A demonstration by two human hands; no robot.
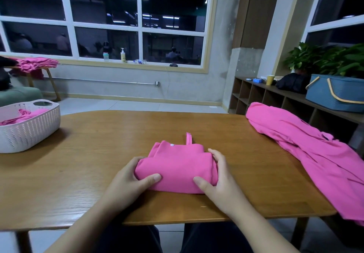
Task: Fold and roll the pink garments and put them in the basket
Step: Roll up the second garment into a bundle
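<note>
A folded pink garment (177, 166) lies near the front edge of the wooden table (98, 154), partly rolled at its near end, with a strap sticking out at the far side. My left hand (130, 181) grips the left end of the roll, thumb on top. On the right end sits my right hand (216, 181), gripping it the same way. A white perforated basket (29, 132) at the table's left edge holds pink cloth. An unfolded pink garment (307, 148) sprawls over the table's right end.
More pink garments (35, 64) are piled on a wooden stool at the far left. A blue basket (334, 95) and plants stand on a low shelf at the right. Bottles line the window sill.
</note>
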